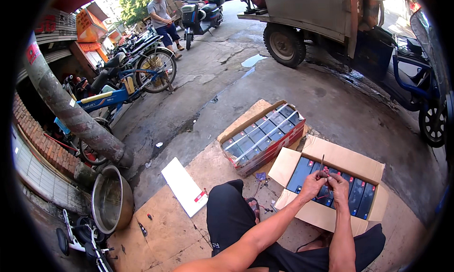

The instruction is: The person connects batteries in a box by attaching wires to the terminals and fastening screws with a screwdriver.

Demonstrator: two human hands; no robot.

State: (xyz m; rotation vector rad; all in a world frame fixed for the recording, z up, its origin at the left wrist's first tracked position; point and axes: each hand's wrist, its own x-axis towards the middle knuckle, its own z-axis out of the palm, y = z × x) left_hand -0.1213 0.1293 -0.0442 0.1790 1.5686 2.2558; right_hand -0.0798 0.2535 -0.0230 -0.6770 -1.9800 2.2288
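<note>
The person sits in dark trousers (229, 213), with both forearms reaching toward four o'clock of the view, where an open carton (352, 159) stands with its flaps spread. Inside it, black batteries (358, 194) with red marks at their tops stand in a row. The left hand (309, 187) and the right hand (339, 189) meet above the middle of that row, their fingertips drawn close together. The left hand's fingers are clamped on a thin dark rod (323, 161), which points up toward twelve o'clock. The right hand's fingers are curled in beside it at three o'clock; whether they pinch something cannot be told, as the detail there is too small. At ten o'clock from the open carton, just beside it, is a red-sided carton (283, 142) filled with more dark batteries, white straps (260, 125) running across their tops. At nine o'clock from the open carton, well apart, a flat white panel (182, 184) lies on the ground. Farther out from the middle of the view, a metal basin (125, 203) leans at eight o'clock, a blue bicycle (101, 101) stands between nine and ten, another person (161, 12) is at eleven, and a cargo vehicle (307, 9) is at one.
</note>
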